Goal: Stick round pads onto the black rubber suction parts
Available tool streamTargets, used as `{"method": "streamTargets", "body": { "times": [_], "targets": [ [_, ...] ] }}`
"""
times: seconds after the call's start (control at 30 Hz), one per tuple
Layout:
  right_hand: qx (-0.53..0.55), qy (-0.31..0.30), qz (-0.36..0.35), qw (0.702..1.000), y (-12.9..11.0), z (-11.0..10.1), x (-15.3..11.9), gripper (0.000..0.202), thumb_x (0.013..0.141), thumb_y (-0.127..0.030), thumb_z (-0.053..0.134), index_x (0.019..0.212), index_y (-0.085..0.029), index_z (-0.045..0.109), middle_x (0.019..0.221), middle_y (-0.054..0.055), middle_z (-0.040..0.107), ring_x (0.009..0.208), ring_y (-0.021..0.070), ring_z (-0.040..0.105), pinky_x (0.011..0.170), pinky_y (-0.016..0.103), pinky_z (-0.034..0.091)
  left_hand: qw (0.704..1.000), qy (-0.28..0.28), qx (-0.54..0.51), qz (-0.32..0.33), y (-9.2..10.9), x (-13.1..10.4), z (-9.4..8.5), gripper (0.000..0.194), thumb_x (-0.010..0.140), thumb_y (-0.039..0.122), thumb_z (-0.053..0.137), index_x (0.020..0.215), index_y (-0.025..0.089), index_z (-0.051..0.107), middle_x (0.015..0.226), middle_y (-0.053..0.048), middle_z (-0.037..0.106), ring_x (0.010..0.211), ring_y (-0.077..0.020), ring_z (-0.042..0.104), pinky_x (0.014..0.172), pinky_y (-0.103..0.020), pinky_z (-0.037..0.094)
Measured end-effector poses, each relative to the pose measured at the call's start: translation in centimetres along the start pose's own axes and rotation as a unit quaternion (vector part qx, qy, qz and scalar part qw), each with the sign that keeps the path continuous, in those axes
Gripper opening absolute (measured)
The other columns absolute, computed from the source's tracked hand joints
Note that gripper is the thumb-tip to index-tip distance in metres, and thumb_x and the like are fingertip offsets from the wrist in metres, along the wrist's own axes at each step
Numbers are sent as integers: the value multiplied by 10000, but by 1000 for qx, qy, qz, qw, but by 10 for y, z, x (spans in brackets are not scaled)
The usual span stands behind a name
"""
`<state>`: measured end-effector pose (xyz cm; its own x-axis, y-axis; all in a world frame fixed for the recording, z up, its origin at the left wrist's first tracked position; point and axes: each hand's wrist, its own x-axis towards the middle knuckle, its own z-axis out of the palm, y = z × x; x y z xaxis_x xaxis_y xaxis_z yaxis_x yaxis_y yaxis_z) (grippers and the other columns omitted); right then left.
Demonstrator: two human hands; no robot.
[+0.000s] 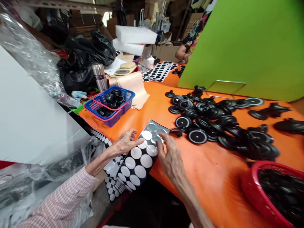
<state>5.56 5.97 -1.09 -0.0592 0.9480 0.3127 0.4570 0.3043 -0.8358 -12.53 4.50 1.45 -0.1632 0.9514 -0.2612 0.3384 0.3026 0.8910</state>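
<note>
A black sheet with rows of white round stickers hangs over the near edge of the orange table, its top end lying flat. At its left edge is my left hand, thumb and fingers apart, holding nothing. Over the sheet's right edge is my right hand, its fingers apart and bent; whether a fingertip touches a sticker is unclear. Just beyond my right hand lies a heap of black round suction-cup parts, some with a pale ring on the face.
A blue basket of black parts stands at the left, near a steel flask. At the lower right is a red basket of black parts. A green board rises behind the heap. Another person's arm shows beyond.
</note>
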Motion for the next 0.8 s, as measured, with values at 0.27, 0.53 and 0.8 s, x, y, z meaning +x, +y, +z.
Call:
{"method": "streamTargets", "body": {
  "times": [0.27, 0.53, 0.8],
  "targets": [
    [-33, 24, 37, 998, 21, 0, -43, 325, 895, -339, 480, 1167, -185, 570, 1179, 135, 606, 1131, 259, 541, 974, 511, 455, 965, -177, -189, -39, 4, 34, 44, 321, 632, 312, 770, 876, 137, 656, 815, -42, 666, 730, -146, 580, 712, -280, 466],
    [-64, 69, 29, 995, 20, 2, -26, 235, 902, -395, 488, 958, -188, 586, 928, 87, 614, 892, 232, 574, 778, 409, 503, 958, -200, -206, -1, 4, 25, 46, 372, 672, 303, 749, 993, 132, 671, 856, -52, 695, 797, -171, 614, 730, -279, 476],
    [-133, 106, 33, 985, 27, -9, -19, 328, 956, -335, 316, 804, -198, 573, 732, 63, 628, 630, 188, 572, 578, 311, 443, 965, -174, -198, 8, 0, 32, 47, 407, 693, 366, 726, 1016, 142, 621, 873, -49, 680, 789, -171, 615, 756, -307, 488]
  ]
}}
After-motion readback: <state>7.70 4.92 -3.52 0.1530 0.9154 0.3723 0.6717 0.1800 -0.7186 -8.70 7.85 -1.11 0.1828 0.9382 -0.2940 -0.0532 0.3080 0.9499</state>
